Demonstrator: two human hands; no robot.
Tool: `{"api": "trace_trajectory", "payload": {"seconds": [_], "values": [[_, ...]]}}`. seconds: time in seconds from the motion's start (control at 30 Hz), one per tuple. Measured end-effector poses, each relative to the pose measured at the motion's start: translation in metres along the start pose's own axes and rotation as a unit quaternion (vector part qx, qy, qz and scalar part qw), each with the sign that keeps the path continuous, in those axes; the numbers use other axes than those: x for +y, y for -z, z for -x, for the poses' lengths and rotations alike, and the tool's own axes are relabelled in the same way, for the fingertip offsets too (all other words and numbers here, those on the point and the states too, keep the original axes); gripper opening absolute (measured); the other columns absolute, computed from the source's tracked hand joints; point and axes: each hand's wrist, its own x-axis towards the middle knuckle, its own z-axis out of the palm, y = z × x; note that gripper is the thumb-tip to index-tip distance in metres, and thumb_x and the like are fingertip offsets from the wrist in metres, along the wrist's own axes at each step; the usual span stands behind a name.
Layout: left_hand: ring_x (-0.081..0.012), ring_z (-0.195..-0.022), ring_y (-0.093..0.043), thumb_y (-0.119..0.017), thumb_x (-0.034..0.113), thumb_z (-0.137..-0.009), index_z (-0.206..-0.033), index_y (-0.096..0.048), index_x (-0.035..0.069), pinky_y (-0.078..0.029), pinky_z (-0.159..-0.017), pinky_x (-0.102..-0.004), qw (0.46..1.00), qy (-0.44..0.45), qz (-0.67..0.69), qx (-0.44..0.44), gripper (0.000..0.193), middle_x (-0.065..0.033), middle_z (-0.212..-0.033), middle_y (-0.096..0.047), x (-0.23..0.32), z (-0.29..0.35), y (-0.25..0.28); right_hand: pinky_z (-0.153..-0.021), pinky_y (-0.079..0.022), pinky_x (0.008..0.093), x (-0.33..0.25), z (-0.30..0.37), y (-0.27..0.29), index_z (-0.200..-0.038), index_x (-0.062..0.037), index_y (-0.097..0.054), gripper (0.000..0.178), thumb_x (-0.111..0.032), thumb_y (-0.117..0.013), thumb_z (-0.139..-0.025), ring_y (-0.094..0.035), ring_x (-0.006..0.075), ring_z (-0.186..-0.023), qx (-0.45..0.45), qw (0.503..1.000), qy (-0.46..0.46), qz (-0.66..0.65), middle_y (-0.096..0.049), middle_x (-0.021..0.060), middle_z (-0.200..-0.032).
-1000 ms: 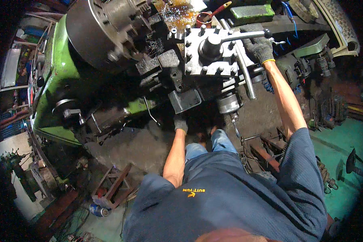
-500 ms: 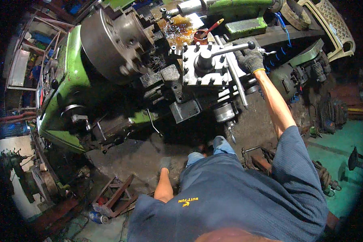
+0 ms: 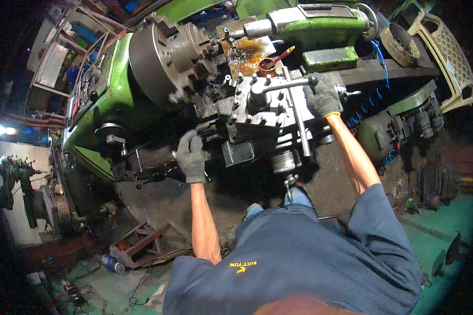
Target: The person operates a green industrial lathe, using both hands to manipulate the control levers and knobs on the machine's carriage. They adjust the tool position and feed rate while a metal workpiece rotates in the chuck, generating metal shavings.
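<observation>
At the far left, past the edge of the machine, a second dark machine [image 3: 13, 181] stands against a pale wall, and a low metal stand [image 3: 142, 244] sits on the grimy floor below it. The green lathe [image 3: 102, 113] fills the upper middle, its big round chuck [image 3: 160, 60] facing right with its stepped jaws showing. Below the chuck, the left hand [image 3: 190, 156] — in a grey work glove — lies over the front of the carriage [image 3: 157, 160], fingers curled down onto a dark control there; whether they are clamped around a handle or only resting on it cannot be told. Just right of that hand sits the square tool post [image 3: 263, 102], studded with bolts along its edges, with a long steel lever [image 3: 294, 113] running down across it. Behind it a tray of rusty-brown oil and chips [image 3: 247, 52] holds a small red cup [image 3: 268, 64]. The right hand [image 3: 325, 97], also gloved in grey, is closed around the end of the tool post's handle [image 3: 289, 84], at its black knob, the arm stretched well forward. Further right, blue cables [image 3: 381, 68] hang beside the bed, and a cream plastic crate [image 3: 452, 58] stands at the far edge.
</observation>
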Motion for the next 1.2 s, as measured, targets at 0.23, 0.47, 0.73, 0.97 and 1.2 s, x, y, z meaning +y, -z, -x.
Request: {"api": "trace_trajectory", "payload": {"seconds": [0.23, 0.47, 0.73, 0.97, 1.2], "values": [[-0.0282, -0.098, -0.070, -0.075, 0.016, -0.085, -0.109, -0.073, 0.004, -0.054, -0.089, -0.0383, 0.947, -0.313, -0.035, -0.057, 0.027, -0.0135, -0.105, -0.074, 0.208, -0.046, -0.124, -0.105, -0.044, 0.0511, 0.031, 0.007, -0.018, -0.113, -0.0066, -0.068, 0.033, -0.024, -0.068, -0.085, -0.059, 0.0403, -0.117, 0.023, 0.999, 0.049, 0.000, -0.067, 0.0181, -0.118], [-0.0342, -0.076, -0.070, -0.068, 0.049, -0.093, -0.091, -0.075, 0.010, -0.053, -0.069, -0.0443, 0.928, -0.279, -0.168, -0.180, 0.040, -0.0154, -0.081, -0.072, 0.233, -0.038, -0.210, -0.110, -0.041, 0.0522, 0.031, 0.010, -0.010, -0.113, -0.0074, -0.069, 0.035, -0.025, -0.072, -0.083, -0.057, 0.0403, -0.123, -0.013, 0.998, 0.050, -0.032, -0.065, 0.0177, -0.127], [-0.0325, -0.060, -0.066, -0.070, 0.046, -0.088, -0.071, -0.070, 0.013, -0.048, -0.057, -0.0455, 0.917, -0.305, -0.244, -0.082, 0.037, -0.0127, -0.067, -0.067, 0.221, -0.032, -0.227, -0.108, -0.043, 0.0513, 0.035, 0.006, -0.006, -0.110, -0.0063, -0.070, 0.035, -0.024, -0.073, -0.080, -0.057, 0.0399, -0.122, 0.003, 0.997, 0.073, -0.038, -0.065, 0.0186, -0.126], [-0.0325, -0.057, -0.063, -0.069, 0.040, -0.086, -0.065, -0.067, 0.012, -0.047, -0.056, -0.0469, 0.918, -0.337, -0.207, -0.020, 0.034, -0.0133, -0.062, -0.063, 0.216, -0.031, -0.231, -0.114, -0.038, 0.0515, 0.029, 0.006, -0.003, -0.113, -0.0051, -0.068, 0.037, -0.023, -0.070, -0.080, -0.054, 0.0413, -0.128, -0.017, 0.997, 0.076, -0.031, -0.063, 0.0218, -0.130], [-0.0329, -0.055, -0.063, -0.070, 0.036, -0.083, -0.061, -0.064, 0.013, -0.047, -0.053, -0.0470, 0.913, -0.353, -0.202, 0.026, 0.031, -0.0129, -0.059, -0.062, 0.217, -0.029, -0.233, -0.113, -0.038, 0.0528, 0.035, 0.009, -0.008, -0.114, -0.0049, -0.070, 0.040, -0.025, -0.071, -0.080, -0.055, 0.0429, -0.125, -0.036, 0.994, 0.098, -0.022, -0.063, 0.0223, -0.131]]}}
